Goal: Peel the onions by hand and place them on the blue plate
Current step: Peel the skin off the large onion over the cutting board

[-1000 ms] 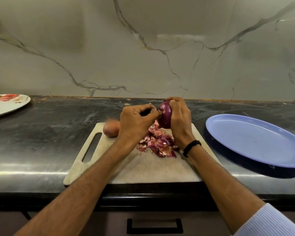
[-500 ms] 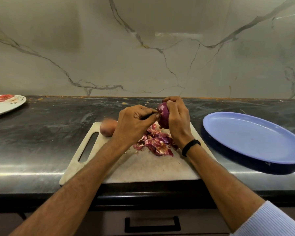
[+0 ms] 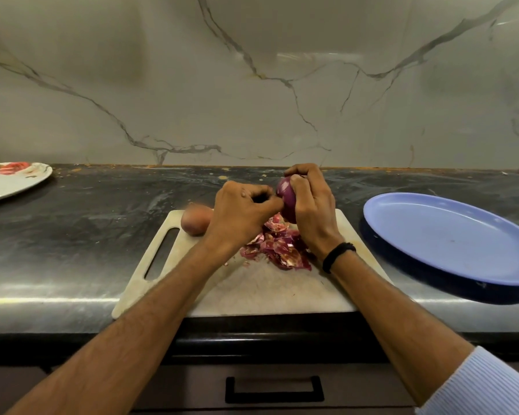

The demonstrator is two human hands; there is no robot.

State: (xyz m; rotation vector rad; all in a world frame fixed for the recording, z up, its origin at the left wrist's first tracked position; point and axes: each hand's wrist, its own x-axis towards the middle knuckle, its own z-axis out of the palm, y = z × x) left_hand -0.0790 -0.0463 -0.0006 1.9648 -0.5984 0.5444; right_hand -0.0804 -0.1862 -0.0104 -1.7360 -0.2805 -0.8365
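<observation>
A purple, mostly peeled onion (image 3: 286,197) is held above the pale cutting board (image 3: 252,292). My right hand (image 3: 313,205) grips it from the right and top. My left hand (image 3: 241,214) has its fingers curled and its thumb and fingertip pinch at the onion's left side. A heap of purple onion skins (image 3: 277,247) lies on the board under the hands. An unpeeled brownish onion (image 3: 195,223) sits on the board's far left part, just behind my left hand. The blue plate (image 3: 450,238) stands to the right of the board with nothing on it.
A white plate (image 3: 12,181) with something red on it sits at the far left of the dark countertop (image 3: 87,223). A marble wall closes the back. A drawer handle (image 3: 273,389) shows below the counter edge.
Both hands stayed over the board with the onion between them. My left hand's fingertips shifted slightly along the onion's left side.
</observation>
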